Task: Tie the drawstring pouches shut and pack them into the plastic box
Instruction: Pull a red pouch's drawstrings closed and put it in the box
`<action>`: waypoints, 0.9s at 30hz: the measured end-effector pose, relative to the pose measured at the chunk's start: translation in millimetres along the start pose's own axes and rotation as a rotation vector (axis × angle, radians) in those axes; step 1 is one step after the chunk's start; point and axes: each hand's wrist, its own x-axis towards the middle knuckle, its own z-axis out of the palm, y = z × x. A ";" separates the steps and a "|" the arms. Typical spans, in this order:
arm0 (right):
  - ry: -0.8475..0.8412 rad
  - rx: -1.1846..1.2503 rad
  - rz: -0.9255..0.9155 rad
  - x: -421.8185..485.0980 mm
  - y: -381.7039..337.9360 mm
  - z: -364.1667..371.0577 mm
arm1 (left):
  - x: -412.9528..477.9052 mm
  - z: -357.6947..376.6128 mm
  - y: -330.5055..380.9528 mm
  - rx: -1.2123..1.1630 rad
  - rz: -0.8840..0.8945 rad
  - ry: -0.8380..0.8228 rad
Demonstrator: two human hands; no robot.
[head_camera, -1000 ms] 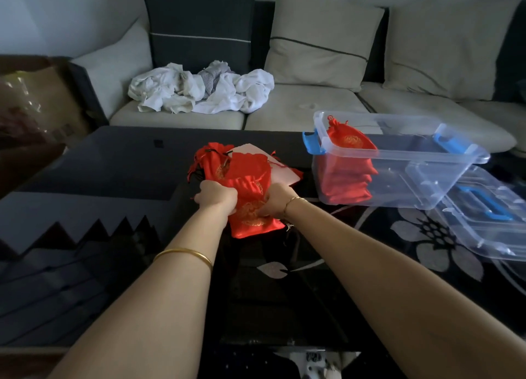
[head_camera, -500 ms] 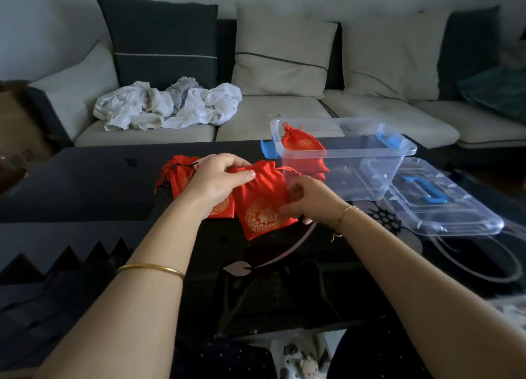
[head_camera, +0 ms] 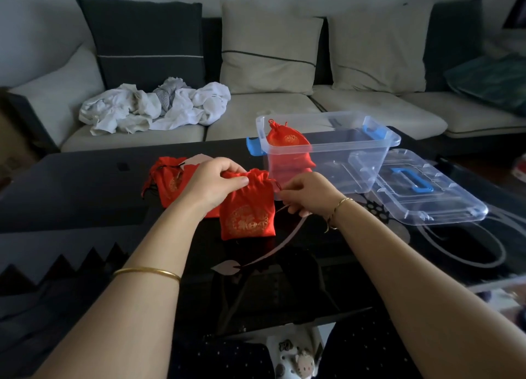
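Pouch (head_camera: 247, 208) sits at frame centre between both hands. Its long axis runs top to bottom of the frame, with the gathered mouth at the top and the gold print toward the bottom.

- Left hand (head_camera: 212, 183): fingers and thumb pinch the mouth at its left side.
- Right hand (head_camera: 308, 193): curled and pinching the drawstring (head_camera: 277, 187) where it leaves the mouth's right side.
- The cord runs sideways, across the pouch axis. My read: the next pull goes toward frame right while the left hand anchors the mouth.
- Can't tell if the pouch lies flat on the surface (head_camera: 85, 185) or is held just off it.
- Plastic box (head_camera: 327, 148) is up and right of the pouch, just beyond the right hand, so that hand is nearer for the drop-in.
- Box is open with one tied pouch (head_camera: 287, 139) inside. Lid (head_camera: 427, 191) lies further right.
- Untied pouches (head_camera: 168, 179) are left of centre, behind the left hand.
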 end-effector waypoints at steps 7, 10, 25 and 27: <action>0.118 0.091 0.039 1.4 -1.9 -5.2 | -0.9 -14.7 -4.8 -0.011 -0.097 -0.089; 0.140 0.119 0.031 1.0 -4.6 -4.3 | -1.7 -18.6 -7.5 0.107 -0.084 -0.068; 0.443 -0.173 -0.046 4.3 -0.7 -10.7 | -2.1 -32.0 -15.0 0.128 -0.161 0.132; 0.439 -0.115 -0.051 3.1 -2.1 -11.3 | -0.9 -28.6 -10.9 0.087 -0.226 0.127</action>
